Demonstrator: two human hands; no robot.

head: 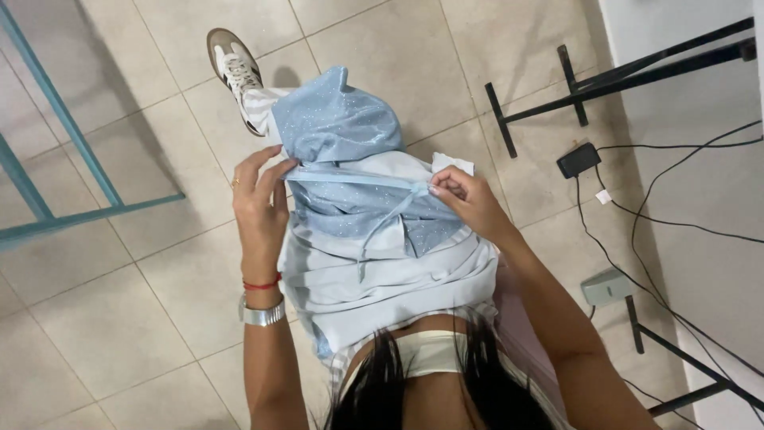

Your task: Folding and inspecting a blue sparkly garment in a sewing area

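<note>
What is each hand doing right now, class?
Left hand: closed on the edge of the light blue sparkly garment.
Right hand: pinching the garment's ribbon tie.

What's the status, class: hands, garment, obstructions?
Left hand and right hand both pinch the sparkly blue garment at its ribbon tie. Nothing obstructs.

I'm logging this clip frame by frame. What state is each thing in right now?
Light blue glittery fabric garment: bunched, held up off the floor.
Thin pale blue ribbon strap: stretched taut between both hands.
Left hand: gripping the strap's end.
Right hand: pinching the other end.
Black power adapter: lying on floor.
</note>
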